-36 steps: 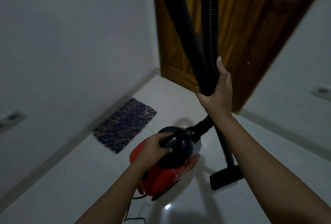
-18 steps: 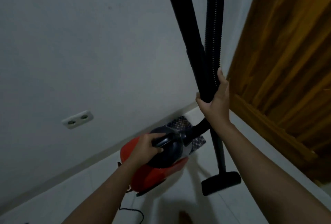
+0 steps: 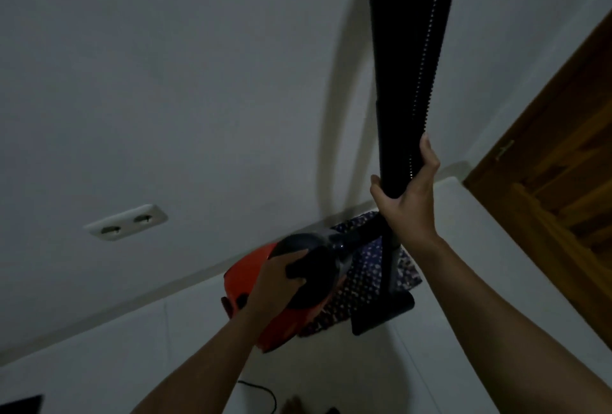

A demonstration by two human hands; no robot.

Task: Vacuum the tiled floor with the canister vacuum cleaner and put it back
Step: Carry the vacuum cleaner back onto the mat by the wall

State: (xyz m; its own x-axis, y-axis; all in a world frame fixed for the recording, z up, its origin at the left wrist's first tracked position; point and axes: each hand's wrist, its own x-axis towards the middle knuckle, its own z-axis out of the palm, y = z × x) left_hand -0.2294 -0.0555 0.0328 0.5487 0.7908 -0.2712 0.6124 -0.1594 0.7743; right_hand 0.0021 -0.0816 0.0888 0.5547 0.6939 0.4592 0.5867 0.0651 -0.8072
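left hand [image 3: 276, 277] holds one red canister [image 3: 245, 269] by its handle [image 3: 299, 269], right hand [image 3: 409, 203] clasps one wand [image 3: 390, 82] and one hose [image 3: 432, 49].

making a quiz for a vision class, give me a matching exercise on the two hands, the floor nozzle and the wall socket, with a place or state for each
Column 1
1 left hand
2 right hand
3 floor nozzle
4 wall socket

Column 2
a set in the white wall
b grips the wand and hose together
c at the wand's lower end, by the patterned mat
d grips the handle on the red canister

Pairs: 1-d, 2-b, 3-c, 4-a
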